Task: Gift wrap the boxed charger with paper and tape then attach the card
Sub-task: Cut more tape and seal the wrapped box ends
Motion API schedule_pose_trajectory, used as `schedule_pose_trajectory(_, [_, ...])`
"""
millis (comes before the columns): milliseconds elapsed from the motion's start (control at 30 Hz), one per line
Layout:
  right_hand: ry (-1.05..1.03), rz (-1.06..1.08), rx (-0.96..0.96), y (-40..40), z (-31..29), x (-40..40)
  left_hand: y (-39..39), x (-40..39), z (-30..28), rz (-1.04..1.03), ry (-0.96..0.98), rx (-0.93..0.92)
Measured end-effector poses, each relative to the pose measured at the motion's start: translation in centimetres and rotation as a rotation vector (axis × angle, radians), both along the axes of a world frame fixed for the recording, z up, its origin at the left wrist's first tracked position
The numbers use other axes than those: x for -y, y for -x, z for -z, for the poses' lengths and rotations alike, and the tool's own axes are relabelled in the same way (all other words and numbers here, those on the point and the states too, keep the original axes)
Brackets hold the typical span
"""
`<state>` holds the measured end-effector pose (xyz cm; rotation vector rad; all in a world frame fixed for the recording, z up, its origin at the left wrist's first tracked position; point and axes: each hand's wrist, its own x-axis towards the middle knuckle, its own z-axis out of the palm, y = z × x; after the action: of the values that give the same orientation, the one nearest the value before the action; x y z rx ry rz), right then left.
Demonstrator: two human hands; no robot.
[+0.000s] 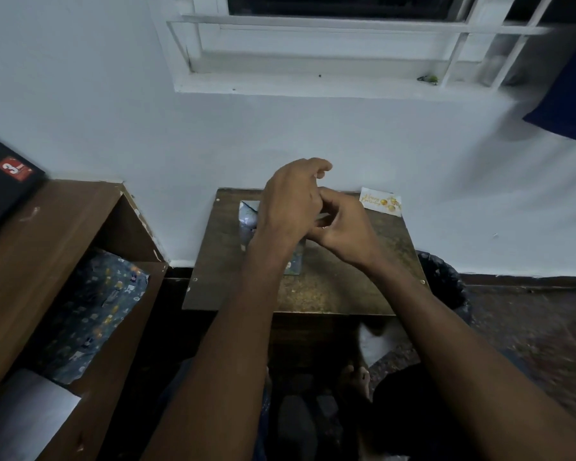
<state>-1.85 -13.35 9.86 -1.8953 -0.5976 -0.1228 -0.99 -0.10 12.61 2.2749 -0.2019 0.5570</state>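
Shelf [123, 284] holds patterned paper [90, 311] and white roll [27, 407].

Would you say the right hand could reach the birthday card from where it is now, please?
Probably yes. The card lies uncovered at the table's far right corner, just beyond the right hand, with nothing between them. That hand seems busy with something small, though.

"Happy Birthday" in gold on the card [381, 201]; "3" on the red sticker [15, 169].
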Motion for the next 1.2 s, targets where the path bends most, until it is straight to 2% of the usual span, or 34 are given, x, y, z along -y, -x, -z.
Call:
schedule_pose_trajectory(67, [-0.113, -0.096, -0.162, -0.4, -0.2, 1.1, -0.6, 0.3, 0.5, 0.032, 0.133, -0.072])
schedule_pose_trajectory(133, [-0.207, -0.159, -0.394, -1.1, -0.6, 2.6, -1.0, 0.1, 1.0, 0.018, 0.139, -0.112])
schedule_pose_trajectory(200, [-0.169, -0.044, -0.508, -2.0, -0.3, 4.3, -1.3, 0.0, 1.3, -0.008, 0.11, -0.123])
schedule_pose_trajectory(233, [-0.083, 0.072, -0.49, -2.6, 0.0, 5.0, -1.4, 0.0, 1.3, -0.012, 0.121, -0.123])
schedule_pose_trajectory(300, [0.259, 0.299, -0.379, -3.8, 1.3, 6.1, -1.6, 0.1, 1.3, -0.008, 0.143, -0.116])
schedule_pose_trajectory(367, [0.583, 0.392, -0.317, -4.6, 2.6, 6.1, -1.7, 0.2, 1.3, -0.007, 0.146, -0.123])
schedule_pose_trajectory(500, [0.883, 0.364, -0.309, -5.1, 4.2, 4.8, -1.6, 0.2, 1.4, -0.015, 0.158, -0.135])
schedule_pose_trajectory(600, [0.938, 0.375, -0.276, -5.1, 4.4, 4.2, -1.5, 0.2, 1.3, -0.012, 0.162, -0.139])
schedule_pose_trajectory(833, [0.801, 0.393, -0.2, -5.3, 4.4, 5.3, -1.3, 0.0, 1.2, 0.011, 0.173, -0.149])
schedule_pose_trajectory(967, [0.393, 0.304, -0.208, -4.9, 1.4, 6.6, -1.1, 0.0, 1.0, 0.062, 0.155, -0.172])
schedule_pose_trajectory(1067, [0.054, 0.124, -0.319, -4.0, -0.3, 7.9, -1.2, 0.0, 0.8, 0.08, 0.112, -0.17])
schedule_pose_trajectory(1200, [-0.052, -0.059, -0.419, -3.2, -0.9, 8.9, -0.9, -0.3, 0.4, 0.124, 0.185, -0.212])
